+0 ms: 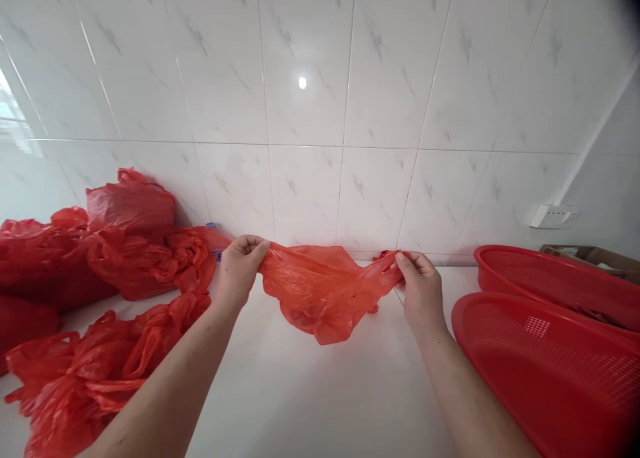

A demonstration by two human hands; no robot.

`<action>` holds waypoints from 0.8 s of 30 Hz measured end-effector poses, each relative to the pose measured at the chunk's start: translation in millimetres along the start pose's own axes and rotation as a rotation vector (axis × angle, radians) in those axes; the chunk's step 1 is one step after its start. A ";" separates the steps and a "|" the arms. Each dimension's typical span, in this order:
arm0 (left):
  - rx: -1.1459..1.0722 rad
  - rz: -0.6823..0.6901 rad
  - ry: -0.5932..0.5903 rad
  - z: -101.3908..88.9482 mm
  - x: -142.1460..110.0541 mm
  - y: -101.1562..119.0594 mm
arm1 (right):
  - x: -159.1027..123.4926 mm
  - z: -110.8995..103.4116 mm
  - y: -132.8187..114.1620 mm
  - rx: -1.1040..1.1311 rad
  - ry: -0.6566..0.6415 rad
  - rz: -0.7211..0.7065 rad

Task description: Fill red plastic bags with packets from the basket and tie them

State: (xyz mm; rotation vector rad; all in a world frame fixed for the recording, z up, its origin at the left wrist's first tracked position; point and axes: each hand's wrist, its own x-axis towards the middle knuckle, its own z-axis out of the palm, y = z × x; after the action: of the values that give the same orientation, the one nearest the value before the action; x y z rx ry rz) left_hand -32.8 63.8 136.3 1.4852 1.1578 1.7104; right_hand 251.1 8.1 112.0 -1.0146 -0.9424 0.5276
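In the head view, we hold a thin red bag (320, 288) at the centre of the frame, our left hand (241, 266) pinching one end near heaped red bags (133, 261) at left, our right hand (423, 286) pinching the other near a perforated red basket (530, 358) at lower right.

White tabletop (310, 405), smooth w/ soft sheen, pile of knotted red plastic bags (135, 265) at L rear, crumpled tied red bag (70, 391) at L front, red perf. basket (493, 325) at R front, 2nd red basket (545, 275) just behind it, brown box (600, 258) beyond, base hidden
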 end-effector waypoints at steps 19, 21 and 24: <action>0.554 0.075 -0.210 -33.2 -50.1 -27.7 | -22.9 -11.1 26.1 -0.184 -0.057 -0.104; 0.624 0.224 -0.116 -32.6 -55.5 -32.2 | -25.5 -5.9 40.2 -0.151 -0.095 -0.106; 0.754 0.501 -0.157 -30.8 -61.3 -31.8 | -34.9 7.6 59.4 -0.072 -0.208 -0.085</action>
State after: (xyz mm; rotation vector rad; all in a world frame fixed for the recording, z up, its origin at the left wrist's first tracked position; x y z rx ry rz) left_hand -53.7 18.1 79.8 2.4894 1.5267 1.4608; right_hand 229.1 12.6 46.5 -0.9927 -1.1913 0.5377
